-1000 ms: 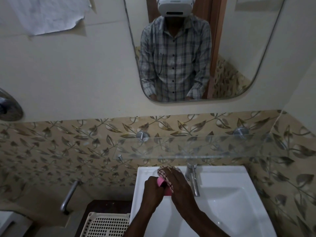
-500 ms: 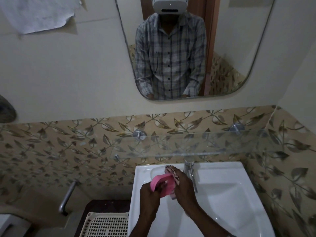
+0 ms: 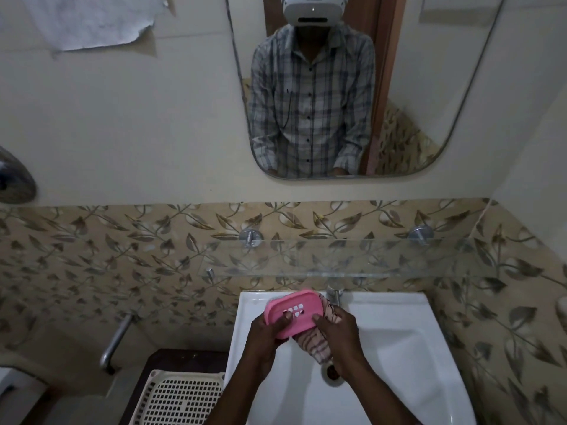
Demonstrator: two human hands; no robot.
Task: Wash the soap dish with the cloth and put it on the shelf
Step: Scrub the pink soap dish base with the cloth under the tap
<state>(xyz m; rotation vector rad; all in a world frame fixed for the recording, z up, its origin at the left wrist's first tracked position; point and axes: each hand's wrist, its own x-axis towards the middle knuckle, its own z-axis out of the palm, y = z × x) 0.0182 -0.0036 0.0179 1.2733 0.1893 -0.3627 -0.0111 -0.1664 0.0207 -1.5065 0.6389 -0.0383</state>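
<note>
Clearly I'm mid-wash: the pink plastic soap dish with its slotted base (image 3: pixel 293 314) is above the white ceramic basin (image 3: pixel 395 342), my left hand (image 3: pixel 267 335) in a closed grip on its near edge. My right hand (image 3: pixel 340 332) presses the striped cloth (image 3: pixel 313 346) against its underside. I judge wiping unfinished; the clear glass shelf (image 3: pixel 352 259) above carries nothing, so placing remains.

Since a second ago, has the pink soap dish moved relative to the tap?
Yes. The pink plastic soap dish has tipped up, its slotted face now towards the camera, and sits higher, nearer the metal tap, held over the white sink.
</note>
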